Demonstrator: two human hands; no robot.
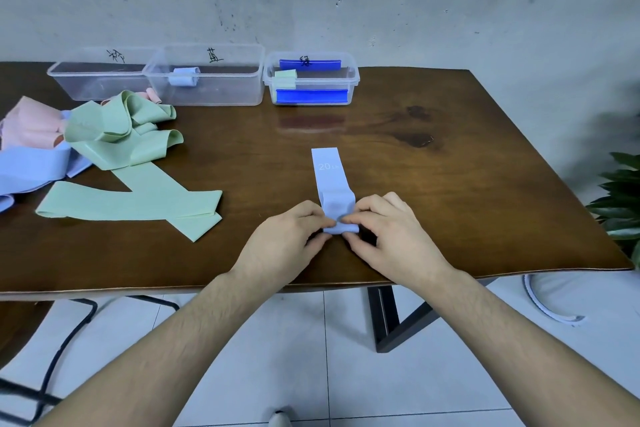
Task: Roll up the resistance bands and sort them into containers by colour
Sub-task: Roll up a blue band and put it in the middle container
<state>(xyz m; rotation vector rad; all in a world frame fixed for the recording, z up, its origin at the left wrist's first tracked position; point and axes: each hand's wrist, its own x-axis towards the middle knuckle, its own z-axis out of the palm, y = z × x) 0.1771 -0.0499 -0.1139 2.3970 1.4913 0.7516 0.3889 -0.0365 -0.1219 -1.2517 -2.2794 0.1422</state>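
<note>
My left hand (287, 236) and right hand (388, 236) fingers pinch rolled end of light blue band (327, 170) near front bench (450, 184) edge; unrolled tail lies flat, pointing toward containers (207, 80).

The rolled end of the light blue band (338, 215) was partly hidden under the fingertips of the left hand (287, 236) and right hand (388, 236). The pink bands (31, 126) and blue bands (31, 166) ran off the left edge. The handwritten labels on the three clear containers (207, 94) were too small to read. The plant (620, 198) was cut off at right.
</note>
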